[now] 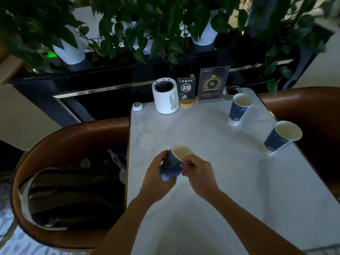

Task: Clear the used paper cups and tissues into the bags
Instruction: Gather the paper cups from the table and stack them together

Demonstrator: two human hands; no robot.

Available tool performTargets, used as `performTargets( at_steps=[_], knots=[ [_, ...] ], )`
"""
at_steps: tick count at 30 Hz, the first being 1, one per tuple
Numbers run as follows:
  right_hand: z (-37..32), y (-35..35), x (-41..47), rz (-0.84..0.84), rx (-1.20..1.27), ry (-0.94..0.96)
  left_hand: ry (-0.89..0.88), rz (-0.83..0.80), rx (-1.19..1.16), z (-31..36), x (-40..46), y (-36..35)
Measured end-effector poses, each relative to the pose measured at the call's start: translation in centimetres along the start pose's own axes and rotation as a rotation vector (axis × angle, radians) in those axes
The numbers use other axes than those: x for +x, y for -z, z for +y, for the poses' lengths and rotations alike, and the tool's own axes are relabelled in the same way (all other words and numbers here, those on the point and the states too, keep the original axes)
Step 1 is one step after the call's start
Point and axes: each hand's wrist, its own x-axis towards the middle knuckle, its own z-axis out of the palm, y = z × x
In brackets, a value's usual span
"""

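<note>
Cup (172, 165), blue paper, held over white table (211, 208), tilted; left hand (156, 178) wraps its body, right hand (199, 173) pinches its rim. Two more blue cups (239, 109) (281, 138) stand upright, far right of it.

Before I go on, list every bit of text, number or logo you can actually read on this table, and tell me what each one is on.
"A10": in a circle on the small dark table sign.
Small dark table sign, line above the circle: too blurred to read.
Acrylic stand card: gold emblem; its text too small to read.
Blue paper cups and the one in the left hand and right hand: prints blurred.
Green display among the plants: unreadable.
</note>
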Motion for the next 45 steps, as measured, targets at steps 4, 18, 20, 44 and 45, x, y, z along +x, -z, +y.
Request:
performTargets(
  at_steps=[4, 18, 20, 44, 45],
  knots=[
    [-0.4, 1.4, -0.8, 0.067, 0.078, -0.071, -0.074, -0.042, 0.028, 1.0, 0.7, -1.6],
    [1.3, 5.7, -0.3, 0.161, 0.034, -0.061, -0.069, -0.119, 0.041, 4.0, 3.4, -6.2],
    [1.6, 6.1, -0.3, 0.166, 0.034, -0.063, -0.065, -0.136, 0.044, 4.2, 3.8, -6.6],
    [10.1, 25.0, 6.6, 0.553, -0.438, -0.17, -0.116, -0.217, -0.006, 6.7, 7.1, -11.8],
    [10.8, 26.0, 7.2, 0.511, -0.515, -0.169, -0.117, -0.218, -0.009, 6.7, 7.1, -12.0]
  ],
)
